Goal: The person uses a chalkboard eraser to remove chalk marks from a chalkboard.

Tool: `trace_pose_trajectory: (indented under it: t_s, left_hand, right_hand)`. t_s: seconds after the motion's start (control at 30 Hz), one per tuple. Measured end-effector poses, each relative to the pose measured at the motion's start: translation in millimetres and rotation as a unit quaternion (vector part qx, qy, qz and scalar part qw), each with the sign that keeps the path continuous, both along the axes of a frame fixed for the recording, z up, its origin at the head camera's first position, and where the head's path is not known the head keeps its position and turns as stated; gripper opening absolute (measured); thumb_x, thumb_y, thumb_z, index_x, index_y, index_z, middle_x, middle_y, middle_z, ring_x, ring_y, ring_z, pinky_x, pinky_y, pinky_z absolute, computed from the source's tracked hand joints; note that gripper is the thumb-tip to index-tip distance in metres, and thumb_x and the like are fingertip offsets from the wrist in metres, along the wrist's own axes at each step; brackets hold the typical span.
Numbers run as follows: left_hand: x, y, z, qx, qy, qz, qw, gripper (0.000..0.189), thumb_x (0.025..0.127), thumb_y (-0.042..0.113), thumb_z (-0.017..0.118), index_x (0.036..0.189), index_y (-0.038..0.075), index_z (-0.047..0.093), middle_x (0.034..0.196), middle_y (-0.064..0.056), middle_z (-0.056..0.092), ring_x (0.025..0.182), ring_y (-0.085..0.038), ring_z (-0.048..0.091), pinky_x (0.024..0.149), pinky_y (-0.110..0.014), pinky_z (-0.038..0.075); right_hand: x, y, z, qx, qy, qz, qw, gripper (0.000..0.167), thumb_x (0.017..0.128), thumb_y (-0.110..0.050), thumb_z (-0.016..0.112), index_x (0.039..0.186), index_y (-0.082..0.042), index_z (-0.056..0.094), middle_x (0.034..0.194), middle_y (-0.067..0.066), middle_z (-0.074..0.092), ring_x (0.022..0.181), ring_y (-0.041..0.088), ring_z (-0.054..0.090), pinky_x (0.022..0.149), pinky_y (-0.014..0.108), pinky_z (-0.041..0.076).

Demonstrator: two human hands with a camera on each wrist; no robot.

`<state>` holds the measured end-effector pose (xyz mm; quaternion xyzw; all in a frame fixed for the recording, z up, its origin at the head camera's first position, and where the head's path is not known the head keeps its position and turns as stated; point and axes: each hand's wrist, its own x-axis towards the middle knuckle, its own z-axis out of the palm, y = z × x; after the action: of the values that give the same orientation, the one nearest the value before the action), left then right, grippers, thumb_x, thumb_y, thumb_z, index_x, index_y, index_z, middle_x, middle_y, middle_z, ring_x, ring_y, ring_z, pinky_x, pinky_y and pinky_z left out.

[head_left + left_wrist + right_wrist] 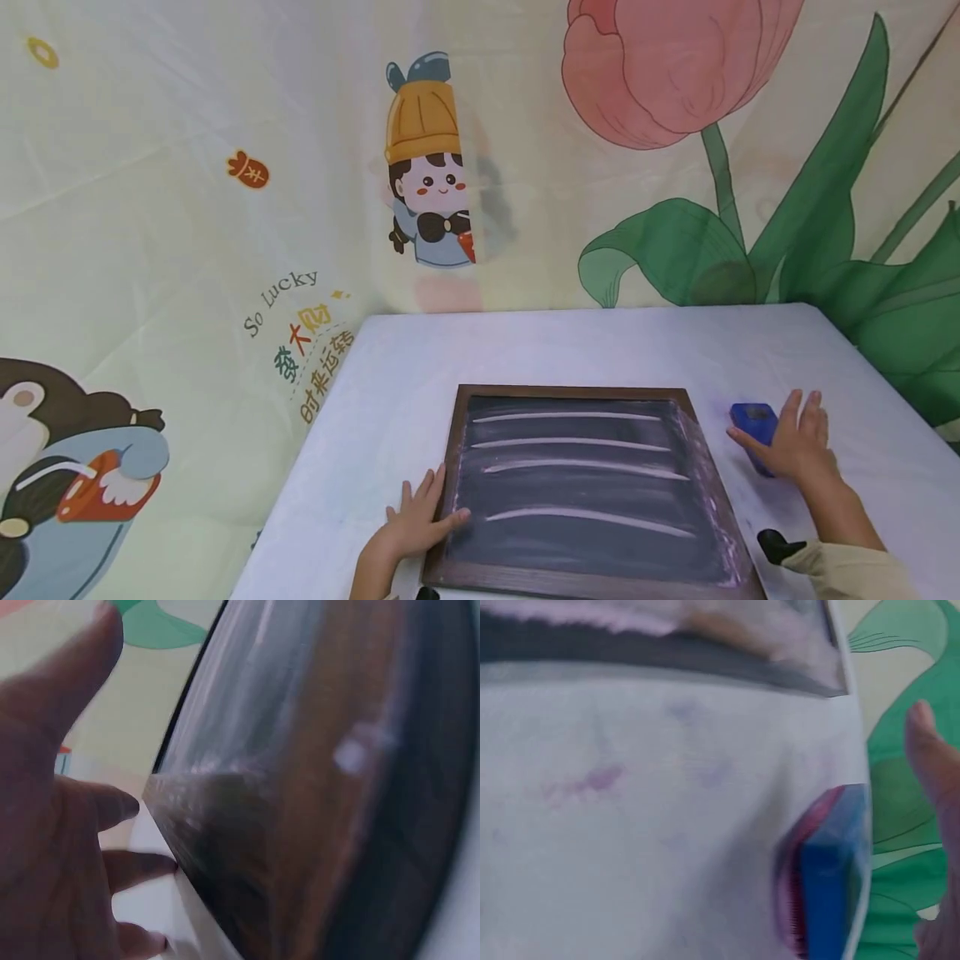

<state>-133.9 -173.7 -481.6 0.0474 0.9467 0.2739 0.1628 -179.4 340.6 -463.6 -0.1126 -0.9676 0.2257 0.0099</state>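
Observation:
A small blackboard (585,493) in a dark wooden frame lies on the table, with several white chalk lines drawn across it. My left hand (415,523) is at the board's left edge, fingers spread and thumb over the frame; the left wrist view shows the fingertips (127,806) close beside that edge. Right of the board, a blue eraser (752,419) rests on the tabletop. Over its near right part my right hand (804,446) is spread, partly hiding it. The right wrist view shows the eraser's pink underside (791,892), with the thumb (930,754) apart from it.
The white table (600,346) carries faint purple chalk smudges (604,778), seen in the right wrist view. Behind it hangs a printed cloth (517,283) with a tulip and cartoon figures. A black strap end (780,547) sticks out by the right sleeve (851,571).

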Motion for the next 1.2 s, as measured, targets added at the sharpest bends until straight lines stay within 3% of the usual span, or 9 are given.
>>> trace_pose_trajectory:
  t_s: [0.13,0.23,0.33,0.5,0.73,0.93,1.2]
  left_hand:
    - [7.6,-1.9,-8.2,0.006,-0.005,-0.017,0.9998,0.104,0.071,0.061,0.065,0.146,0.008,0.017,0.151,-0.015,0.021,0.130,-0.059,0.001,0.087,-0.080,0.003]
    - [10.1,-2.2,-13.6,0.008,-0.008,-0.025,0.9996,0.114,0.065,0.062,0.069,0.147,0.010,0.011,0.153,-0.012,0.014,0.131,-0.057,-0.006,0.088,-0.080,-0.002]
    - [11.0,-2.8,-17.3,0.021,-0.011,-0.023,0.9995,0.118,0.063,0.061,0.071,0.148,0.011,0.006,0.154,-0.013,0.010,0.131,-0.056,-0.013,0.087,-0.079,-0.008]
    - [6.9,1.5,-25.2,0.052,0.006,-0.014,0.9985,0.115,0.069,0.059,0.067,0.147,0.007,0.001,0.152,-0.018,0.009,0.131,-0.052,-0.021,0.086,-0.075,-0.017]
    - [2.6,5.0,-29.7,0.047,0.000,0.003,0.9989,0.105,0.079,0.056,0.059,0.146,0.004,-0.001,0.152,-0.020,0.008,0.131,-0.049,-0.023,0.086,-0.074,-0.021]
    - [-1.3,5.6,-27.5,0.056,-0.011,-0.010,0.9983,0.105,0.079,0.057,0.057,0.146,0.004,-0.002,0.153,-0.018,0.005,0.131,-0.049,-0.024,0.085,-0.074,-0.021]
    - [-0.4,4.3,-21.1,0.051,-0.014,-0.009,0.9986,0.102,0.081,0.055,0.058,0.146,0.004,-0.001,0.153,-0.017,0.007,0.131,-0.050,-0.022,0.087,-0.075,-0.019]
  right_hand:
    - [-6.7,6.6,-12.4,-0.005,-0.039,0.029,0.9988,0.122,0.078,-0.066,0.052,0.133,0.016,-0.021,0.135,0.045,-0.018,0.123,0.063,0.000,0.085,0.075,0.021]
    - [-11.6,9.0,-19.6,0.026,-0.056,0.053,0.9967,0.119,0.078,-0.066,0.051,0.135,0.019,-0.010,0.134,0.048,-0.002,0.116,0.064,0.013,0.086,0.073,0.025]
    - [-14.7,9.9,-23.9,0.055,-0.077,0.064,0.9935,0.108,0.080,-0.056,0.057,0.134,0.021,0.005,0.132,0.047,0.011,0.108,0.065,0.021,0.083,0.070,0.030]
    - [-18.7,12.6,-23.9,0.068,-0.088,0.058,0.9921,0.087,0.082,-0.033,0.061,0.134,0.018,0.014,0.126,0.046,0.015,0.101,0.066,0.027,0.076,0.068,0.034]
    - [-25.5,12.0,-20.8,0.053,-0.115,0.061,0.9900,0.090,0.083,-0.038,0.060,0.136,0.015,0.011,0.128,0.046,0.010,0.099,0.067,0.026,0.076,0.069,0.031]
    - [-29.8,14.9,-15.2,0.054,-0.122,0.058,0.9893,0.089,0.084,-0.040,0.058,0.136,0.014,0.011,0.126,0.046,0.012,0.098,0.066,0.026,0.076,0.069,0.032]
    - [-38.3,24.6,-6.6,0.043,-0.123,0.110,0.9854,0.089,0.087,-0.057,0.047,0.134,0.014,0.020,0.125,0.047,0.024,0.102,0.067,0.032,0.076,0.066,0.037]
